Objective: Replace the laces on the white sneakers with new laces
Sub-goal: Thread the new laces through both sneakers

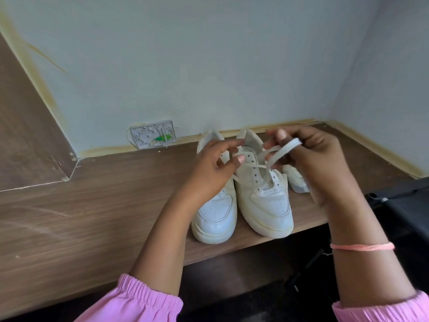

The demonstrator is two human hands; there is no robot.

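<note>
two sneakers [241,201] toes twd camera; r hand [311,154] pinching lace [276,152], l hand [216,166] loosely spread

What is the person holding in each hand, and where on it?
The right hand grips a flat white lace along its free length, lifted above the right sneaker. The left hand hovers over the eyelets; whether it pinches the lace cannot be told.

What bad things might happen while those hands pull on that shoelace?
1. The right-hand white leather sneaker stands with its toe at the front edge of the brown wooden desk; a hard tug might tip it off.
2. The flat white lace loops around the right hand fingers, so it may tangle or twist.
3. The left hand hovers by the eyelets without pinning the sneaker, so it may slide.
</note>
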